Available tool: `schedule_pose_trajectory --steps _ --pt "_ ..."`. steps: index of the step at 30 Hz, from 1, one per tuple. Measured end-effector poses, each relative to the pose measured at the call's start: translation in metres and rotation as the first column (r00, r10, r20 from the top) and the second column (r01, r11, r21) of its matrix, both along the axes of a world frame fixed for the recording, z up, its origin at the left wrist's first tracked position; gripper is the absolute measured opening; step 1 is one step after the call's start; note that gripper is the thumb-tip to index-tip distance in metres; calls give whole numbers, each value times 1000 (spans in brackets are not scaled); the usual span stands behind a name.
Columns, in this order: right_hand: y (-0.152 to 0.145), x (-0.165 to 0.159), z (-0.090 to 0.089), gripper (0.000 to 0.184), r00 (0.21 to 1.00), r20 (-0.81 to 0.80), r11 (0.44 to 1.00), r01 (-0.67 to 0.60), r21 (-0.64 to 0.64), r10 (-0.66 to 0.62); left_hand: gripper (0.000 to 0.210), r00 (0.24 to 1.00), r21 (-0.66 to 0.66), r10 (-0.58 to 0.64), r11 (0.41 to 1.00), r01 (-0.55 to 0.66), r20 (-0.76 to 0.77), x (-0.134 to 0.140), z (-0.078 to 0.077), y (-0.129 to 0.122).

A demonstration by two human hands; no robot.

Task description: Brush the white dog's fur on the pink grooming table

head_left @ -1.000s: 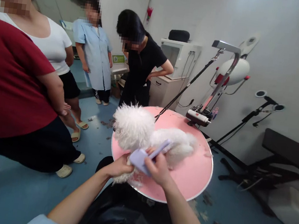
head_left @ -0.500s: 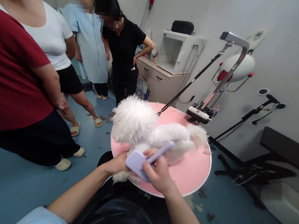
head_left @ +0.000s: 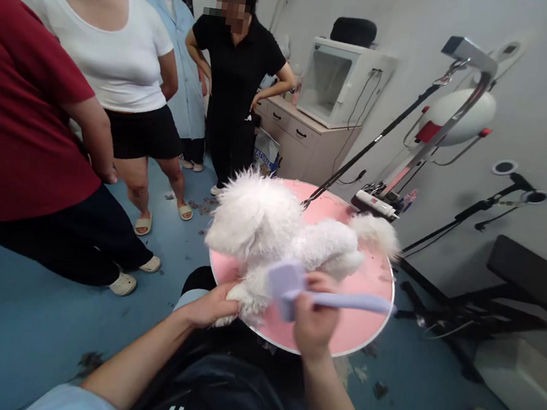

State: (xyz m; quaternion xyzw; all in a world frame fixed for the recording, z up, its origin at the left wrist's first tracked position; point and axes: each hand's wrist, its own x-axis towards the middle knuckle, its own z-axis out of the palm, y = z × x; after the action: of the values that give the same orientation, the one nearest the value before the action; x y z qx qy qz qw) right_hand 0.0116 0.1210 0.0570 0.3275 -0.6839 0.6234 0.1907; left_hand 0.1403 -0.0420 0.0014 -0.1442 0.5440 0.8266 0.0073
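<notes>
A fluffy white dog lies on a round pink grooming table, its head to the left and its tail to the right. My left hand is closed around one of its front paws at the table's near edge. In my right hand is a lilac slicker brush, blurred by motion. The brush head is beside the dog's front leg, and its handle points right. Whether the bristles touch the fur I cannot tell. A black tether runs from the dog's neck area up to a metal grooming arm.
Several people stand at the left, the nearest in a red shirt. A white cabinet box sits on drawers behind the table. Clippers lie on a holder at the arm's base. Hair tufts litter the blue floor.
My right hand has moved slightly right, and the brush has turned so its handle points right. The dog's front leg now shows more. The camera view has shifted.
</notes>
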Motion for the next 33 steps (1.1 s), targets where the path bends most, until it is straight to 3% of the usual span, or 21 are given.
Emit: schedule_pose_trajectory --steps 1,2,3,5,6,7,10,11,14,15,16,18,19,21,22,23,25,27,29,31,33 --pt "0 2 0 13 991 26 987 -133 95 131 31 999 13 -33 999 34 -7 1 -1 1" --pt "-1 2 0 11 985 41 976 -170 137 166 33 997 25 -67 997 68 -22 2 -3 2" --pt "-1 3 0 11 993 25 984 -121 130 119 36 996 40 -82 996 83 -32 2 -5 2" --pt "0 4 1 13 991 -48 992 124 -33 -126 43 996 85 -82 993 86 -41 4 -9 2" --pt "1 6 1 13 977 -65 975 194 -105 -201 45 995 112 -89 989 94 -47 4 -11 2" --pt "2 8 2 14 980 -68 977 180 -117 -189 46 993 141 -106 984 112 -50 5 -12 1" --pt "5 14 2 8 992 1 988 -124 94 124 43 981 254 -183 948 194 -67 6 -18 -2" --pt "6 14 1 7 990 12 983 -142 118 142 39 976 300 -203 929 219 -84 7 -21 -3" --pt "10 13 -1 13 986 -48 983 158 -93 -162 30 962 415 -224 869 269 -154 7 -31 -5" --pt "11 15 -2 14 981 -49 976 182 -116 -189 30 958 438 -229 853 283 -172 7 -35 -5" --pt "12 16 -3 15 989 -46 987 139 -83 -143 29 954 456 -235 839 296 -186 7 -38 -6" --pt "12 20 -6 11 996 5 991 -90 103 90 27 944 479 -254 815 326 -210 7 -42 -6" --pt "12 21 -6 9 994 14 985 -111 136 110 26 940 487 -260 806 337 -221 7 -44 -6" --pt "13 22 -6 11 995 -36 996 91 6 -91 26 937 502 -259 794 344 -233 7 -45 -6" --pt "13 22 -6 13 978 -54 976 197 -94 -203 26 938 502 -257 794 342 -234 7 -45 -5" --pt "14 22 -5 14 969 -64 964 226 -143 -237 26 939 495 -257 800 339 -229 8 -43 -4" --pt "14 23 -5 15 994 -61 994 85 -67 -89 28 947 444 -253 839 316 -197 8 -37 -1" --pt "13 23 -5 11 994 1 990 -106 90 106 31 972 289 -189 931 223 -143 8 -28 7" --pt "13 20 -6 8 1000 7 1000 17 23 -17 37 994 21 -52 998 55 -101 8 -17 17" --pt "12 19 -6 9 990 6 985 141 -101 -141 42 994 -243 77 965 -96 -83 9 -10 27" --pt "11 18 -6 11 999 28 999 18 -51 -17 44 986 -403 142 900 -166 -90 11 -7 36"
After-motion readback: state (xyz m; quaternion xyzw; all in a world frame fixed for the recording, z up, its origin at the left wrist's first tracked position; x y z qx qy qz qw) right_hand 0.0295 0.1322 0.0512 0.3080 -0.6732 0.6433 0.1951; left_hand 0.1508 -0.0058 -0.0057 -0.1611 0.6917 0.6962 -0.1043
